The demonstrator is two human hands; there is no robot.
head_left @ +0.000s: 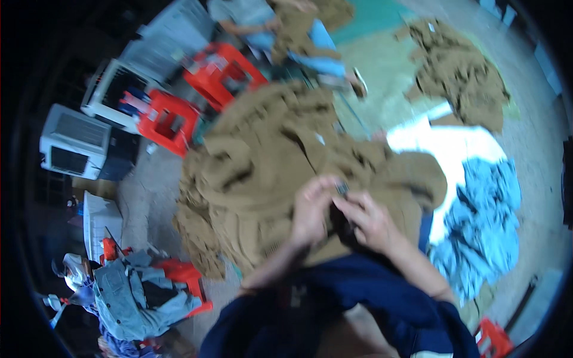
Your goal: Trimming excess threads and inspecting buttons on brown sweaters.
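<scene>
A large heap of brown garments [262, 161] lies spread in front of me and over my lap. Above its near side my left hand [311, 212] and my right hand [371, 222] meet, fingers bent and pressed together. Between the fingertips shows a small dark object [341, 188], too small and blurred to name. Both hands seem closed around it or around a bit of cloth beside it. Brown fabric surrounds the hands, and a shadowed fold lies between them.
Red plastic stools [170, 122] stand at the left, beside whitish cabinets [74, 140]. Grey-green garments [134, 295] hang over another stool at lower left. Blue cloth [483, 221] lies on a white sheet [441, 143] at right. A brown pile [459, 77] and a seated person [250, 27] are farther off.
</scene>
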